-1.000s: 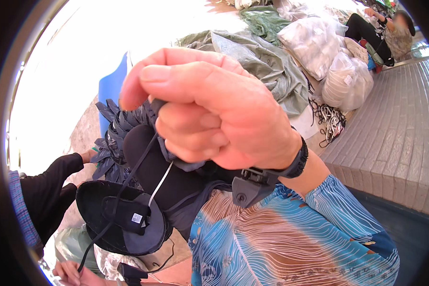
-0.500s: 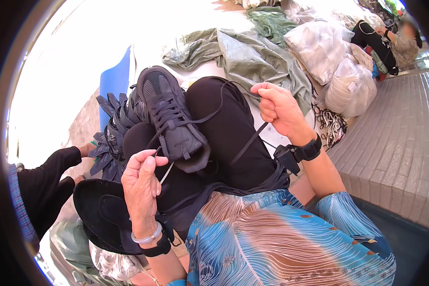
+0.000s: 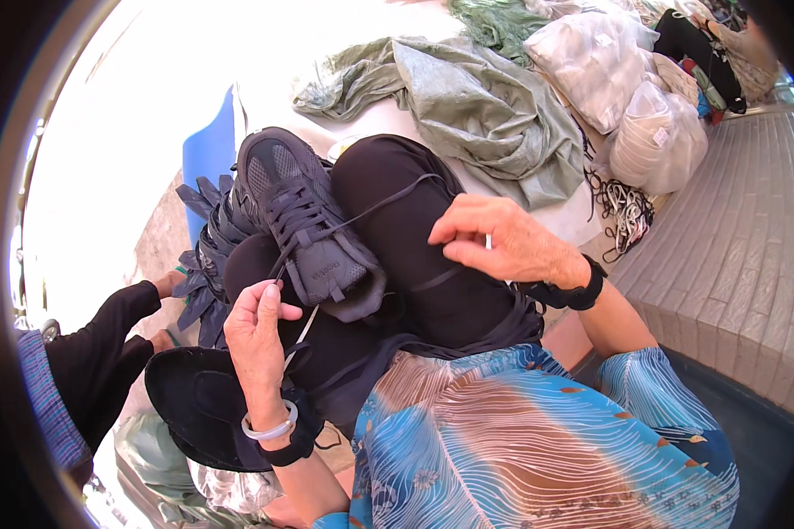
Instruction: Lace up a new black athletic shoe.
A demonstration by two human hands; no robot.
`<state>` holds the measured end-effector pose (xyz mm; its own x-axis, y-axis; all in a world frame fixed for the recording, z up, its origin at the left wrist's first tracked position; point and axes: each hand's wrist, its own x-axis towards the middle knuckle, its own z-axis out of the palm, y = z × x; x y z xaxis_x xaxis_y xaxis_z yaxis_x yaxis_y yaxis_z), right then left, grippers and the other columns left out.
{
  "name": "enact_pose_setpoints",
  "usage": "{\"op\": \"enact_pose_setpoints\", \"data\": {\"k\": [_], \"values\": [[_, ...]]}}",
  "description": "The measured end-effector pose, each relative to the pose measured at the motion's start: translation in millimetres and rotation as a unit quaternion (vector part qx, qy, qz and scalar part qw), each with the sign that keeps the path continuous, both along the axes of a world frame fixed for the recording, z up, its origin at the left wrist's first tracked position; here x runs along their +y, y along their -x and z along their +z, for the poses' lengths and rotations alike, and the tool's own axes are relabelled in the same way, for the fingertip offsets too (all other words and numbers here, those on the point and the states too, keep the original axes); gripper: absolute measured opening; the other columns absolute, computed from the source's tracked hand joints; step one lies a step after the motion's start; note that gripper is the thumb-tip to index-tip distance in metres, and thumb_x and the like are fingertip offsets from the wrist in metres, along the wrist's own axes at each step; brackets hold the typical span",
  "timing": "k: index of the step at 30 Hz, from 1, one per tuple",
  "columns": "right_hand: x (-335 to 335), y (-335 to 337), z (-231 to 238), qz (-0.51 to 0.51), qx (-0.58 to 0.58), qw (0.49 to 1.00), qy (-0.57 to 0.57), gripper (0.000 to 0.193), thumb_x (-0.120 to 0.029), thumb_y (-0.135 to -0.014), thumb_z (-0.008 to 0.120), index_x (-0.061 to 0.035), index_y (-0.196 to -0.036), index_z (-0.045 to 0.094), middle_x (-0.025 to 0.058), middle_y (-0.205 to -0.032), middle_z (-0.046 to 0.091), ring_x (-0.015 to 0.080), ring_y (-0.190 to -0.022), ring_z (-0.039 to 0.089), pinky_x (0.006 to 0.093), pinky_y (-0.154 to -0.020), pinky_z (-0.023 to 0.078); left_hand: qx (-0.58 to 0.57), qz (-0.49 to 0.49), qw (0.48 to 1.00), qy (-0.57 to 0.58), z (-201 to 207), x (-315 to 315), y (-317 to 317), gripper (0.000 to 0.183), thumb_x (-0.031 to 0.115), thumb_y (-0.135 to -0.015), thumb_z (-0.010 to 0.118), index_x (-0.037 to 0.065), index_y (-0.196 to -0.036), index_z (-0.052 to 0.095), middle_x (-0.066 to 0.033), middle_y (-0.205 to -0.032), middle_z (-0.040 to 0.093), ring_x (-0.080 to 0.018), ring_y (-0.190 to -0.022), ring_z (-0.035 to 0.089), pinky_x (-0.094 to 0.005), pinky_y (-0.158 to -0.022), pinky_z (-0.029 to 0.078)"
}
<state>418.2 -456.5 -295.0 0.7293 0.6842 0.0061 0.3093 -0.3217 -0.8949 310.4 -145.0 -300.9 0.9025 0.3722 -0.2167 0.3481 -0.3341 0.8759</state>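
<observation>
A dark grey lace-up sneaker (image 3: 304, 198) rests on my lap, toe pointing away, its laces crossed through the upper eyelets. My left hand (image 3: 256, 331) pinches a dark shoelace (image 3: 281, 261) beside the shoe's heel. A thin white strip (image 3: 308, 323) runs down by those fingers; I cannot tell what it is. The lace's other free length (image 3: 384, 204) lies loose across my right knee. Over my right thigh hovers my right hand (image 3: 507, 240), fingers bent with a gap between thumb and forefinger, and no lace shows in it.
Left of the shoe is a bunch of dark overlapping pieces (image 3: 210, 256). Grey-green sheeting (image 3: 476, 106) spreads ahead. Filled plastic bags (image 3: 591, 66) and a tangle of laces (image 3: 628, 220) lie at right, beside a ribbed ledge (image 3: 723, 247). Another person's dark-clad leg (image 3: 97, 331) is at left.
My right hand has let go of the lace and come lower and to the left. That lace has dropped onto my knee. My left hand keeps its pinch.
</observation>
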Motion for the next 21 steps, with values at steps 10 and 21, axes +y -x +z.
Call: {"op": "enact_pose_setpoints", "data": {"k": [10, 21], "values": [[23, 36, -1, 0.171, -0.249, 0.935, 0.184, 0.009, -0.006, -0.079, 0.063, -0.0044, -0.086, 0.058, 0.0087, -0.091, 0.048, 0.0239, -0.072, 0.059, 0.0358, -0.061, 0.048, 0.041, 0.003, 0.995, -0.092, 20, -17, -19, 0.021, 0.017, -0.095, 0.057, 0.000, -0.102, 0.067, -0.0018, -0.064, 0.060, -0.0060, -0.057, 0.052, -0.0228, -0.054, 0.040], [44, 15, 1, 0.063, -0.167, 0.976, 0.125, 0.009, -0.006, -0.083, 0.059, -0.0017, -0.091, 0.056, 0.0143, -0.086, 0.060, 0.0343, -0.077, 0.062, 0.0432, -0.064, 0.050, 0.002, -0.013, 0.997, -0.073, 4, -6, -31, 0.022, 0.018, -0.092, 0.059, -0.003, -0.096, 0.065, -0.0081, -0.078, 0.066, -0.0116, -0.074, 0.058, -0.0271, -0.071, 0.047]]}}
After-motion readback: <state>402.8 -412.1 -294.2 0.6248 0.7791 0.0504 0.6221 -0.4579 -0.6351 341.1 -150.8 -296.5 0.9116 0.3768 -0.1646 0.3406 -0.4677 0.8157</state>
